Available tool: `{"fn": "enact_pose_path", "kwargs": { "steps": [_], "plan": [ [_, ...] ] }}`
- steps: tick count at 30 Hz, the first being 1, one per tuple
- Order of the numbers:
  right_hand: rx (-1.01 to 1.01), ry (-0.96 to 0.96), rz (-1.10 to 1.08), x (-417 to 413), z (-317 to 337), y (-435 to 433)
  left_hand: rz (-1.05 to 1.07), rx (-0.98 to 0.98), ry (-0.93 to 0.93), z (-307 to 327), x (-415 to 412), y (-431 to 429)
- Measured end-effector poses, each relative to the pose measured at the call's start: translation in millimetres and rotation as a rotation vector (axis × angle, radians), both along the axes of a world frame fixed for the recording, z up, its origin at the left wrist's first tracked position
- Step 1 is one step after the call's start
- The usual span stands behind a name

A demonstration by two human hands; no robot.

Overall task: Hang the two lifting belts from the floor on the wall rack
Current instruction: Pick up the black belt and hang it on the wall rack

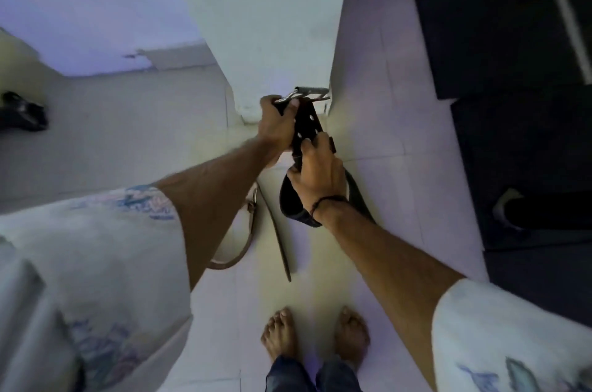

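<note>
Both my hands hold a black lifting belt (307, 122) up in front of a white wall corner. My left hand (278, 125) grips its top end by the metal buckle. My right hand (317, 172) grips the strap lower down, and the wide part of the belt loops below my wrist. A small metal rack bar (312, 90) sticks out from the wall corner right above the buckle. A brown lifting belt (250, 231) lies curled on the tiled floor beneath my arms, partly hidden by my left forearm.
My bare feet (315, 335) stand on pale floor tiles. Dark mats (512, 103) cover the floor at the right. A black object (22, 112) lies on the floor at the far left. The white wall column (272, 23) rises straight ahead.
</note>
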State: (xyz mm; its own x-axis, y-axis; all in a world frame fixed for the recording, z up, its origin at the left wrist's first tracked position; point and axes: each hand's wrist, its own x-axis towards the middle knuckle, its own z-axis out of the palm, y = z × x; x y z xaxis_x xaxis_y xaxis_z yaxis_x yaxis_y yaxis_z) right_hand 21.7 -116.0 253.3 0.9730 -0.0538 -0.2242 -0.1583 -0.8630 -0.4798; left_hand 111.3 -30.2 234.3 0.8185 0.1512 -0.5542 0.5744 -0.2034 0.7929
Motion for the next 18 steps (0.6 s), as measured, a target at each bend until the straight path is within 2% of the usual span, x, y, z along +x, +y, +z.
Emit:
{"fn": "enact_pose_path", "kwargs": {
  "steps": [4,7,9,14,18],
  "plan": [
    [0.252,-0.081,-0.006,11,114,-2,0.046,0.076,-0.195,115,13,18],
    [0.395,-0.171,-0.266,32,212,-6,0.036,0.055,-0.298,223,20,32],
    [0.427,-0.190,-0.328,52,278,-12,0.005,0.034,-0.357,303,24,36],
    [0.656,-0.209,-0.163,90,467,-21,-0.042,-0.014,-0.567,506,39,44],
    [0.701,-0.387,-0.067,100,611,-23,-0.012,-0.033,-0.736,659,37,46]
  ]
}}
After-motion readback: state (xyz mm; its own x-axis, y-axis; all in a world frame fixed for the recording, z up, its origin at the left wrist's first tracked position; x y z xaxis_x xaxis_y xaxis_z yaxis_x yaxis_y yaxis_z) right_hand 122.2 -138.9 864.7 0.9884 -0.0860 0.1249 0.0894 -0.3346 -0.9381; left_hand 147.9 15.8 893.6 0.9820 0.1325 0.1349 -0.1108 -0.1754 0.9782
